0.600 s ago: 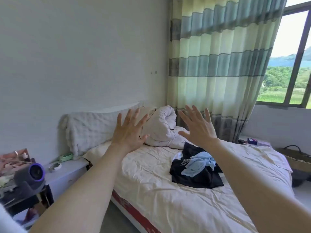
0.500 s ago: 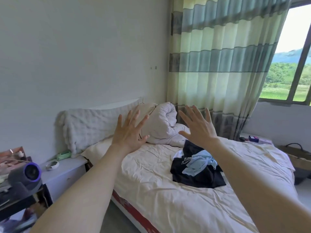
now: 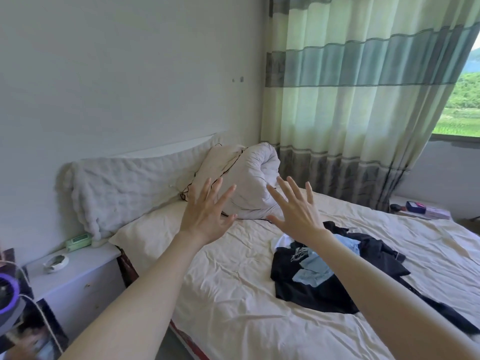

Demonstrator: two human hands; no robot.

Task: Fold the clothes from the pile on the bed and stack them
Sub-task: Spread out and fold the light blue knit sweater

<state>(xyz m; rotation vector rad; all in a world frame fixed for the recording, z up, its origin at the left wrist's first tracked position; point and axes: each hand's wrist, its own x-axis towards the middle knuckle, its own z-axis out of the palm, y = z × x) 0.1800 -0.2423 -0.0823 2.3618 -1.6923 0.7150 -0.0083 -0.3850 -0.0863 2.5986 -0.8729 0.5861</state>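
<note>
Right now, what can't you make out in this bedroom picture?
- Clothes pile, head view: the right forearm covers part of it, so the garment count is unclear.
- Purple-ringed device: cut off by the left edge.
- Small box past the bed: too small to read.

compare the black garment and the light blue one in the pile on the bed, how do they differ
The black garment is dark and spreads widest, forming the bottom of the pile; the light blue garment is pale, shows less cloth and lies crumpled on top of it. The black one trails off toward the right; the blue one stays bunched near the middle. Both are unfolded, and neither hand touches them.
</note>
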